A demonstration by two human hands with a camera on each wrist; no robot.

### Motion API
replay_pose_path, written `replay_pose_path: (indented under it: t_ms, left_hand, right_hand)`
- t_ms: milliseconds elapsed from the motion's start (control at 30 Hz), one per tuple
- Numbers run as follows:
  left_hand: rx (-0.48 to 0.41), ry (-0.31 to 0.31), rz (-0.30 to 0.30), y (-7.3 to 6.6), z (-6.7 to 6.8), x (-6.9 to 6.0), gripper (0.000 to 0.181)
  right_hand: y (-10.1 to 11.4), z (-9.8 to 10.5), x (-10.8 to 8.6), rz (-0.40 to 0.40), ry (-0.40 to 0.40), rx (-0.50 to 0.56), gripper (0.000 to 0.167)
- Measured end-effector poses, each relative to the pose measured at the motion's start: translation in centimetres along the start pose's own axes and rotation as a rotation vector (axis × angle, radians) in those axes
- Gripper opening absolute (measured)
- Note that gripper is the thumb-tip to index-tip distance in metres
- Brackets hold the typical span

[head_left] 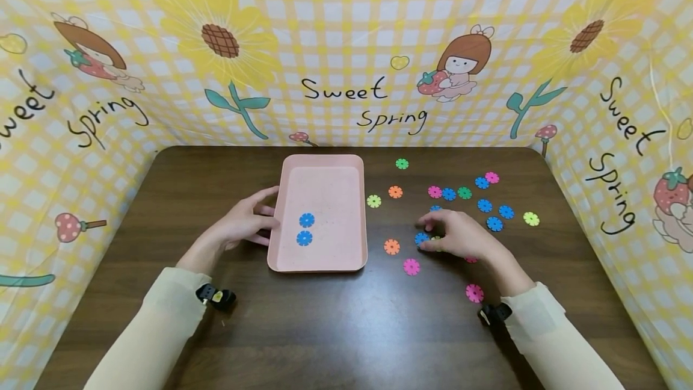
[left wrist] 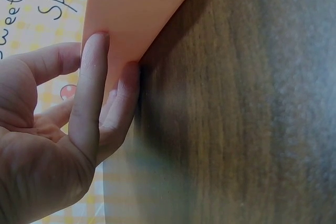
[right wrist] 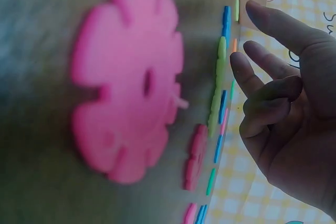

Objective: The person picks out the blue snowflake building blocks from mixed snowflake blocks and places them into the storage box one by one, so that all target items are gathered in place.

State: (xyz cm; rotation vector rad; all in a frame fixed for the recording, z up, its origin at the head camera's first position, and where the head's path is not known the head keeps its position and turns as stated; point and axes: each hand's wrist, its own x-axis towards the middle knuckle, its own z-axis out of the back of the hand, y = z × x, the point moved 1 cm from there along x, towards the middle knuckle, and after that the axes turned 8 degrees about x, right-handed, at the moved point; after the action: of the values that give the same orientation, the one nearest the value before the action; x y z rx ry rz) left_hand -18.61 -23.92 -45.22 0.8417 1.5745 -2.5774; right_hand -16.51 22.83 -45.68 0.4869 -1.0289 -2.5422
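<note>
A pink tray (head_left: 325,197) lies on the table with two blue notched discs (head_left: 306,219) inside it. Its left side is touched by the fingers of my left hand (head_left: 240,221); the left wrist view shows those fingertips against the tray's outer wall (left wrist: 131,9). My right hand (head_left: 460,235) hovers right of the tray, thumb and forefinger apart over a blue disc (head_left: 421,238). In the right wrist view the hand (right wrist: 294,103) has nothing between thumb and forefinger, and some other fingers bend inward. A yellow-green disc (right wrist: 217,87) is below it, partly hidden in the head view.
Loose discs lie right of the tray: orange (head_left: 392,247), pink (head_left: 411,267), green (head_left: 402,164), and several blue ones (head_left: 494,224). Another pink disc (head_left: 474,293) is near my right wrist. A yellow checked cloth (head_left: 346,29) stands around the table's back and sides.
</note>
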Motion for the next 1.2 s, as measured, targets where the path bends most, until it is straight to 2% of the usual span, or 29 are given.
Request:
replay_pose_path:
  t_ms: [233, 600, 900, 1200]
  left_hand:
    - [0.002, 0.001, -0.001, 0.09, 0.00, 0.04, 0.087]
    - [-0.007, 0.006, -0.004, -0.06, -0.09, -0.22, 0.089]
    - [-0.012, 0.010, -0.003, -0.20, -0.10, -0.33, 0.089]
    - [-0.016, 0.012, -0.011, -0.05, -0.08, -0.21, 0.089]
  right_hand:
    - [-0.15, -0.05, -0.10, -0.040, 0.018, -0.046, 0.044]
    - [-0.20, -0.15, 0.33, -0.034, 0.057, -0.075, 0.030]
    - [-0.05, -0.19, 0.39, -0.038, 0.083, -0.052, 0.028]
    - [0.06, -0.32, 0.29, -0.010, 0.065, -0.017, 0.026]
